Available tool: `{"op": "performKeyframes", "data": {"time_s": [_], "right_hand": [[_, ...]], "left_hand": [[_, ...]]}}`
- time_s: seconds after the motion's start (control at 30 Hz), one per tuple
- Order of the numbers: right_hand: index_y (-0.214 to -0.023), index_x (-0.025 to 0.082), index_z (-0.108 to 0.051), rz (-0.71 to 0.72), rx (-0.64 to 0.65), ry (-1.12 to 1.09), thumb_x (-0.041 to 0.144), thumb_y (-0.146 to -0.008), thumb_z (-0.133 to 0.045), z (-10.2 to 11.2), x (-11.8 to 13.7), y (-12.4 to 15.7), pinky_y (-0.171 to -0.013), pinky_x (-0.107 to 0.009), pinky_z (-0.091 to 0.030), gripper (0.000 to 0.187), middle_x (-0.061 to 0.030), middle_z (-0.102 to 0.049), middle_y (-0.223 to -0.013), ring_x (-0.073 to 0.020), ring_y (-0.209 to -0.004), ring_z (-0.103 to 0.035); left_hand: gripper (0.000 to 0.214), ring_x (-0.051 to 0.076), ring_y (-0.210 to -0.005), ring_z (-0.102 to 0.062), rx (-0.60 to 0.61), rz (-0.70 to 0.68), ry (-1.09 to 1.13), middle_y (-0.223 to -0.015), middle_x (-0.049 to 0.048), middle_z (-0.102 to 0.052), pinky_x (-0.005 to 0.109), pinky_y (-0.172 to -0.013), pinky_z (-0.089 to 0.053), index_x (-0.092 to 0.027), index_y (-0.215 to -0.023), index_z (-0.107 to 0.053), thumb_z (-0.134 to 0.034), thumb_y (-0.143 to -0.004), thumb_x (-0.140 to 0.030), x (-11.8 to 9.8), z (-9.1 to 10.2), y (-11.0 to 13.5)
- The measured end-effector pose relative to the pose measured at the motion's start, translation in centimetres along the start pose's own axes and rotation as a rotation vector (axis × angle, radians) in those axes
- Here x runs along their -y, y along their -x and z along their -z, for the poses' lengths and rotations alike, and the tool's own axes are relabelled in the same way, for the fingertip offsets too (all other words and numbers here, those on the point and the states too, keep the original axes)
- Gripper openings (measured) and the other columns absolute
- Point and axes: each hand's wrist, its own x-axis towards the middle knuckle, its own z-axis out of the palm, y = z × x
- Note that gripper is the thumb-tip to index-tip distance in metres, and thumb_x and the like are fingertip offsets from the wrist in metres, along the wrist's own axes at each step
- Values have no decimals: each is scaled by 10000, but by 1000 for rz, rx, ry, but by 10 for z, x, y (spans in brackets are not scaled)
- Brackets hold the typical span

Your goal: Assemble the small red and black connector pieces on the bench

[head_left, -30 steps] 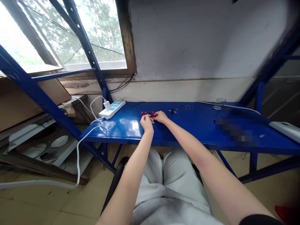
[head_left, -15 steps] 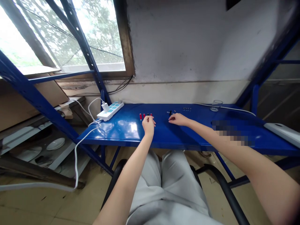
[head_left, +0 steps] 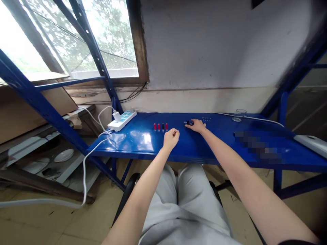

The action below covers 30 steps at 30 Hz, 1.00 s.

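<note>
My left hand (head_left: 171,138) hovers above the front of the blue table, its fingers pinched together; whatever is between them is too small to make out. Just beyond it stands a row of small plug-like cylinders, three of them red (head_left: 158,127) and one black (head_left: 163,127), with pale lower ends. To the right, my right hand (head_left: 196,125) rests low over the tabletop, thumb and forefinger apart on either side of a small black piece with thin metal ends (head_left: 188,122). Several tiny metal parts (head_left: 206,119) lie in rows behind that hand.
A white power strip (head_left: 122,120) with a plugged-in cable sits on the left end of the blue table (head_left: 127,139). A clear glass (head_left: 239,115) stands at the back right. A white device (head_left: 310,144) lies on the right edge, and blue posts frame both sides.
My left hand has drawn back rightward from the cylinders, uncovering the whole row. My right hand has moved forward and right, its fingers now around the black piece. The view has shifted slightly.
</note>
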Motion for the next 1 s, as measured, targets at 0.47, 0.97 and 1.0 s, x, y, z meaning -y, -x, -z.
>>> {"op": "performKeyframes", "data": {"time_s": [0.47,0.97,1.0], "right_hand": [[-1170,85,-501,-39,-110,42,271,-901,-324,-29,36,6,-876,-440,-365,372,-208,-489,-1200,-319,-1133,-426],[-1110,151,-510,219,-288,-69,261,-925,-246,-10,43,82,-710,-301,-404,341,-137,-580,-1046,-226,-901,-566],[-1134,146,-506,245,-311,-48,253,-923,-249,-11,44,86,-716,-303,-402,350,-142,-570,-1061,-227,-908,-559]], "left_hand": [[201,90,-443,-458,40,-3,-23,-470,-24,-514,203,-496,-336,-183,-642,-564,-461,-789,-274,5,-2,-1],[198,87,-432,-479,42,-34,6,-503,-16,-547,193,-469,-365,-184,-736,-593,-486,-800,-339,2,-1,0],[199,85,-427,-475,47,-32,9,-499,-19,-544,193,-469,-365,-185,-748,-597,-495,-797,-349,2,-2,0]]}}
